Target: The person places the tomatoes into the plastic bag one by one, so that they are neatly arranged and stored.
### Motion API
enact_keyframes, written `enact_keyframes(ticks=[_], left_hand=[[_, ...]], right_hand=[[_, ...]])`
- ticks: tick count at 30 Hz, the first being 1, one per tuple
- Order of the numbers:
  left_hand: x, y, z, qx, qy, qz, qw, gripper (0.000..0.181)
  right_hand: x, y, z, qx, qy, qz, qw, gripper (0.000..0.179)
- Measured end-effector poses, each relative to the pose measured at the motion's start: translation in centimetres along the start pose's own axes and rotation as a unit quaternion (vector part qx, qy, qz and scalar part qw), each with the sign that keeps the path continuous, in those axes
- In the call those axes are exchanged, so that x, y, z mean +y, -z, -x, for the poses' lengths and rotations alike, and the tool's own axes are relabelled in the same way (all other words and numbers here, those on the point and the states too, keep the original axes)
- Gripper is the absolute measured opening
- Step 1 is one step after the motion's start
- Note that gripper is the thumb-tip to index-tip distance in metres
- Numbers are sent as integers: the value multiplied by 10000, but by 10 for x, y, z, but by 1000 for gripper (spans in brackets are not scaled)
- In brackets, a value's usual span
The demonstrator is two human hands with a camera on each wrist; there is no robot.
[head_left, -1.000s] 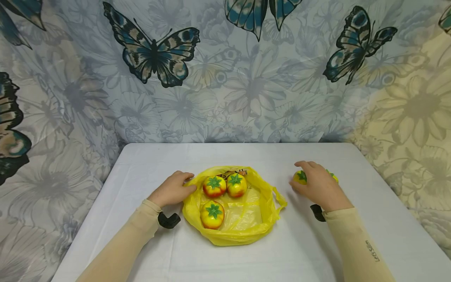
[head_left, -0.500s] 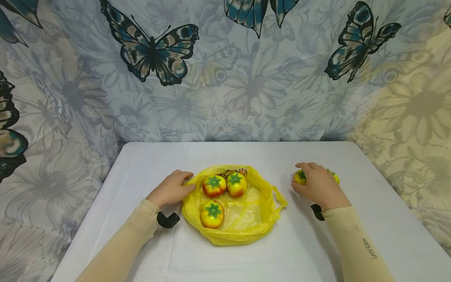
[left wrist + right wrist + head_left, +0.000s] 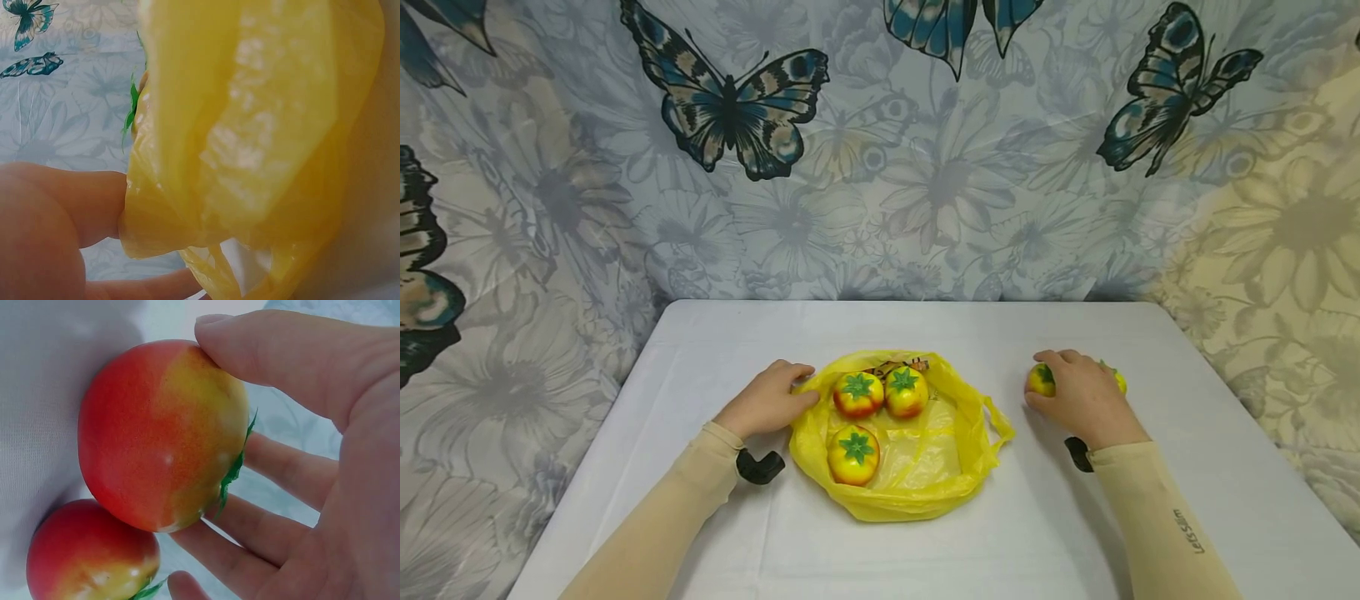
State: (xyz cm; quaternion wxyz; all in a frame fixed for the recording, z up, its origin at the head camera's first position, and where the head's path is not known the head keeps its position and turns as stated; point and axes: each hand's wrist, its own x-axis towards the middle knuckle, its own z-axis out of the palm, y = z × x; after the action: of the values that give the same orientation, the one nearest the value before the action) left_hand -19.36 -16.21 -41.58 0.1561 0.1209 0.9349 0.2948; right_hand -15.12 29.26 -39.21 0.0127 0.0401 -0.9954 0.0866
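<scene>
My left hand (image 3: pixel 767 402) is at the left rim of a yellow plastic bag (image 3: pixel 925 500), pinching its edge with the thumb. In the left wrist view, the thumb presses the plastic (image 3: pixel 250 125) and a finger shows below. Three red-and-yellow tomatoes with green leafy tops sit in the bag: a back-left tomato (image 3: pixel 847 405), a back-right tomato (image 3: pixel 907 403) and a front tomato (image 3: pixel 853 468). To the right of the bag, my right hand (image 3: pixel 1092 402) grips another tomato (image 3: pixel 156 437), thumb on one side and fingers round the other.
A second loose tomato (image 3: pixel 94 562) lies right beside the gripped one, partly hidden by my right hand in the head view. One bag handle (image 3: pixel 1000 427) sticks out to the right. Behind the white-covered table (image 3: pixel 880 325) hangs a butterfly-print cloth (image 3: pixel 940 208).
My right hand has shifted very slightly to the right over the tomato, its thumb and fingertips a little closer round it. The left hand and the bag stay in place.
</scene>
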Motion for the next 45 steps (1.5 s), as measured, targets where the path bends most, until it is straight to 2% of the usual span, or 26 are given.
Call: enact_keyframes(ticks=[10,18,25,31,38,45], left_hand=[[1,0,0,30,13,0,10000,59],[-2,-2,-1,35,-15,-15,10000,58],[-3,-4,-1,62,-18,-29,10000,58],[-1,-2,1,56,7,-2,10000,57],[-1,-1,1,59,46,6,10000,57],[-2,-1,0,58,16,33,10000,57]], right_hand=[[-2,-2,0,121,186,49,9997,61],[-10,8,4,-34,171,-147,9997,64],[-46,28,14,36,341,-459,9984,64],[-83,35,21,82,767,-439,9961,60],[-124,33,26,177,1340,-397,9900,59],[-154,19,30,139,1890,-339,9813,61]])
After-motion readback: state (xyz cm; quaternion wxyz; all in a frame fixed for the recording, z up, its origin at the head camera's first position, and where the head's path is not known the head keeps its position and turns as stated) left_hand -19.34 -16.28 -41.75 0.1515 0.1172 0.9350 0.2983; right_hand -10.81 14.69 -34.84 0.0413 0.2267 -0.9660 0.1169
